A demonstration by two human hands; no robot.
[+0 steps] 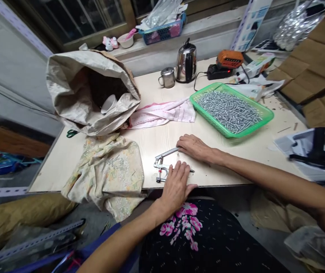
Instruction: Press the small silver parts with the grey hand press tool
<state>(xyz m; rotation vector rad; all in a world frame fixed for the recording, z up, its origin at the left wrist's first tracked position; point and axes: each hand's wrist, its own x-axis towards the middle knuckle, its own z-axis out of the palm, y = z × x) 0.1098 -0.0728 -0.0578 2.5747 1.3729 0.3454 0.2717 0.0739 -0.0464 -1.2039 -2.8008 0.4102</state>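
Note:
A small metal hand press tool [162, 163] lies near the front edge of the pale table [157, 140]. My left hand [176, 185] rests flat on the lower part of the tool, fingers stretched out. My right hand [195, 147] lies flat on the table over the end of the tool's upper handle, fingers extended. A green plastic tray [264, 117] full of several small metal pins stands to the right, behind my right hand.
A large crumpled paper sack [74, 94] with a white cup inside sits at the back left. A floral cloth [108, 170] hangs over the front edge. A pink-white cloth [162, 113], steel mug [168, 77], kettle [186, 62] and orange battery charger [227, 60] lie behind.

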